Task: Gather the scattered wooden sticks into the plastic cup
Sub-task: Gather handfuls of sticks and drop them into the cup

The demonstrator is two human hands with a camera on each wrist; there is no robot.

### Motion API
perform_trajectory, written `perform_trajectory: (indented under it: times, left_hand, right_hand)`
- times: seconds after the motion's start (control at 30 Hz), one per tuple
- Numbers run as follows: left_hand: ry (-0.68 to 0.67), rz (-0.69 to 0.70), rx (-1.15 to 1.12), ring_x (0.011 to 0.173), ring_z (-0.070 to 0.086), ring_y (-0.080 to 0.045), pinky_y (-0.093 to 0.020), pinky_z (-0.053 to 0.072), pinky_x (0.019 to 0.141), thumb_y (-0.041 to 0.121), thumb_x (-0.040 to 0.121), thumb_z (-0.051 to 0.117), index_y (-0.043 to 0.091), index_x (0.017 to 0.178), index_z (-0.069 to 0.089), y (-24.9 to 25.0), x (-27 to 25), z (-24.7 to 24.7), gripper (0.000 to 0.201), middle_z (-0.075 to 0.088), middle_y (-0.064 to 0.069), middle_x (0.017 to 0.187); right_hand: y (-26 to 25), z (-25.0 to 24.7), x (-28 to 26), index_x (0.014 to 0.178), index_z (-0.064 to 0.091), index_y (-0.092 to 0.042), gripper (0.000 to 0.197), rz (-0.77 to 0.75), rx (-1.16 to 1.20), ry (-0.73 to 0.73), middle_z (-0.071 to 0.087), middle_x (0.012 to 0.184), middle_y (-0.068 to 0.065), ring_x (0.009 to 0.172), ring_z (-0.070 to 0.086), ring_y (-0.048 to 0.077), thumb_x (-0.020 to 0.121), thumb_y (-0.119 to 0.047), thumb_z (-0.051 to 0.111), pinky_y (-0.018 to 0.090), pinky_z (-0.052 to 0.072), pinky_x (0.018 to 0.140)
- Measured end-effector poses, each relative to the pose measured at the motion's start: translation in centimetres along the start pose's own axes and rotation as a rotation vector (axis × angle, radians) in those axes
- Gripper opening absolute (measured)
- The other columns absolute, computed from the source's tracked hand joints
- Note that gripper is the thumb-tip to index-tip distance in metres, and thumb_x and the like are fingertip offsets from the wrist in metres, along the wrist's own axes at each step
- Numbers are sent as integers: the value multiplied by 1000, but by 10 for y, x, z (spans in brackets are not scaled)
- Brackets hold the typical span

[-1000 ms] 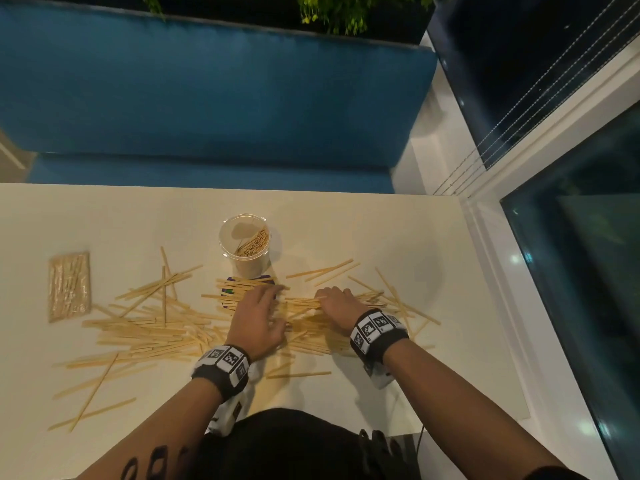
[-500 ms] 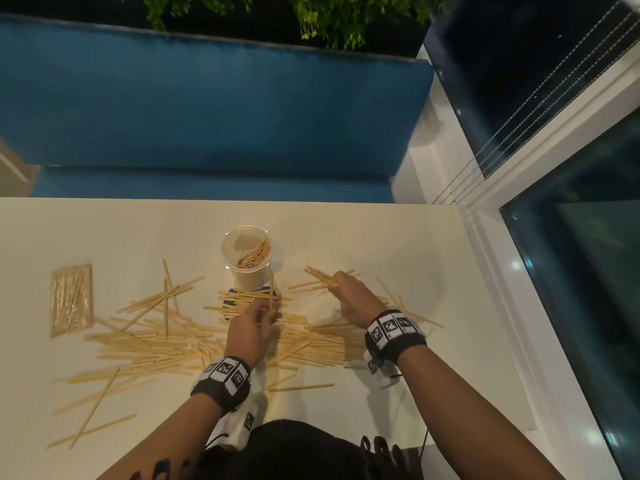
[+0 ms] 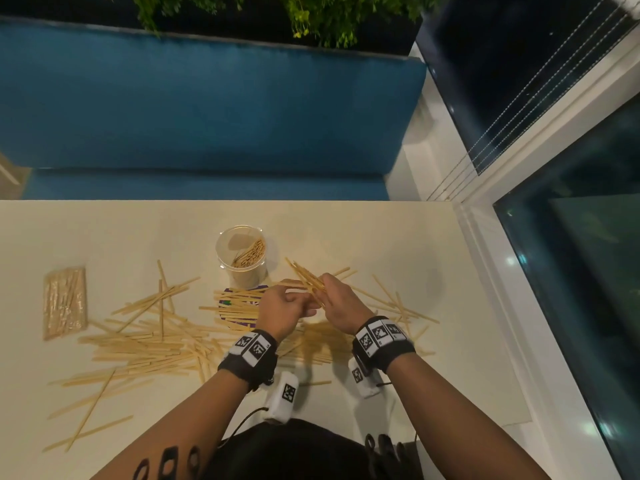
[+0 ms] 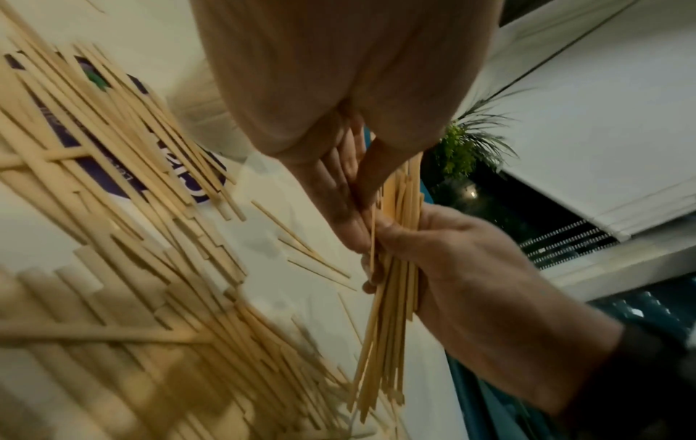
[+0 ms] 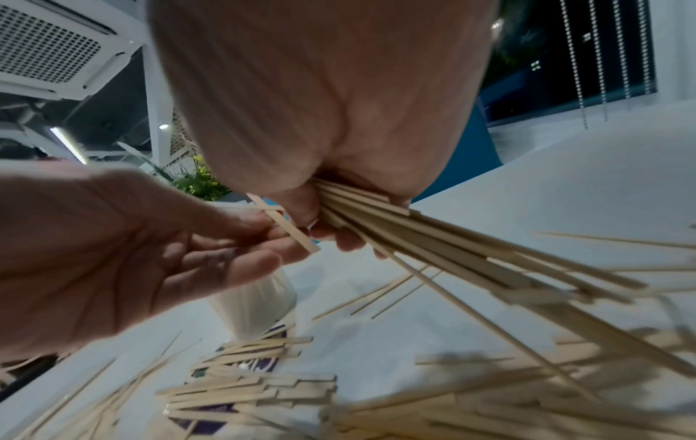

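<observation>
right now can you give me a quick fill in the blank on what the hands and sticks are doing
1. The right hand grips a ____ of wooden sticks.
2. The left hand pinches one short stick beside the ____ hand.
3. The plastic cup stands upright and already holds some ____.
4. Many sticks still lie on the ____, around the cup.

Missing words: bundle; right; sticks; table

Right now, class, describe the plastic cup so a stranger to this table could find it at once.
Start at the cream table in front of the blue bench. Near its middle, just beyond both hands, stands the plastic cup. It is the only upright, clear, round thing there, with sticks already inside, unlike the loose sticks lying flat.
</observation>
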State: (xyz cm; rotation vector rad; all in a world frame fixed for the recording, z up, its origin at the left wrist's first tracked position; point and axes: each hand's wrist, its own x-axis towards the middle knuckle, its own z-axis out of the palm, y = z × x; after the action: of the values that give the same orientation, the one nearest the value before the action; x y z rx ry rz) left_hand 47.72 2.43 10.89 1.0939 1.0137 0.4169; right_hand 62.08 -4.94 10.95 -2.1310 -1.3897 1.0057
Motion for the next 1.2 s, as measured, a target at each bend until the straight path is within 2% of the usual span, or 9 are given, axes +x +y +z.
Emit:
perform_trajectory:
  times: [0.13, 0.2, 0.33, 0.43, 0.6, 0.83, 0.97, 1.03, 1.2]
  left_hand:
    - [0, -45, -105, 84, 77, -36, -46, 63, 75, 22, 104, 57, 3, 116, 53, 1, -3, -4, 23, 77, -23, 88]
    - [59, -32, -122, 83, 77, -37, -45, 64, 71, 22, 104, 57, -3, 118, 54, -4, -1, -9, 29, 76, -24, 90]
    - [200, -55, -138, 76, 75, -35, -36, 63, 62, 16, 99, 65, -7, 107, 61, -13, -2, -17, 25, 72, -26, 94]
    - [205, -70, -71, 80, 75, -40, -40, 63, 67, 14, 90, 77, -7, 99, 61, -17, -4, -17, 28, 74, -25, 89]
    - [124, -145, -216, 81, 74, -39, -45, 62, 81, 2, 87, 76, -15, 105, 58, -11, -4, -7, 31, 74, -30, 92]
    - [19, -394, -301, 102, 72, -20, -28, 56, 71, 12, 94, 69, 7, 106, 67, -4, 5, -30, 13, 76, -6, 101]
    - [-129, -419, -255, 117, 64, -22, -34, 56, 88, 13, 93, 70, 6, 120, 68, -3, 3, -39, 28, 74, -6, 119]
    - [-104, -405, -252, 121, 61, -27, -42, 54, 99, 7, 97, 63, 4, 126, 63, -2, 2, -43, 30, 67, -13, 129]
    - [114, -393, -488, 102, 66, -33, -46, 54, 98, 20, 104, 46, 0, 125, 57, 4, 6, -41, 31, 66, -18, 102]
  right_hand:
    - [2, 2, -2, 111, 49, -11, 14, -7, -41, -21, 61, 103, 7, 84, 57, 21, 109, -25, 45, 35, 43, 70]
    - [1, 2, -3, 111, 50, -8, 16, -26, -54, -40, 61, 104, 9, 84, 55, 21, 109, -23, 45, 33, 38, 71]
    - [7, -9, 2, 115, 52, -13, 17, 42, -23, 71, 61, 109, 6, 94, 58, 25, 110, -23, 41, 42, 47, 80]
    - [4, -10, 7, 112, 50, -11, 15, -11, -22, 176, 55, 103, 5, 89, 51, 24, 109, -23, 42, 38, 41, 78]
    - [-17, 9, 2, 117, 47, -12, 14, -73, -27, 8, 64, 105, 13, 90, 60, 31, 104, -15, 43, 46, 51, 75]
    - [-17, 16, -7, 139, 42, -12, 32, -67, -32, -110, 59, 132, 13, 115, 59, 28, 107, -14, 45, 39, 48, 93]
    - [-14, 8, -8, 122, 44, -10, 17, -15, -154, -110, 62, 113, 15, 93, 59, 30, 110, -22, 42, 40, 47, 76]
    - [-10, 1, -9, 120, 45, -9, 22, -18, -242, -129, 62, 108, 13, 86, 58, 28, 111, -28, 39, 42, 47, 73]
    - [-13, -13, -5, 122, 49, -9, 37, -56, -507, -227, 65, 98, 11, 77, 55, 26, 109, -42, 42, 39, 44, 67]
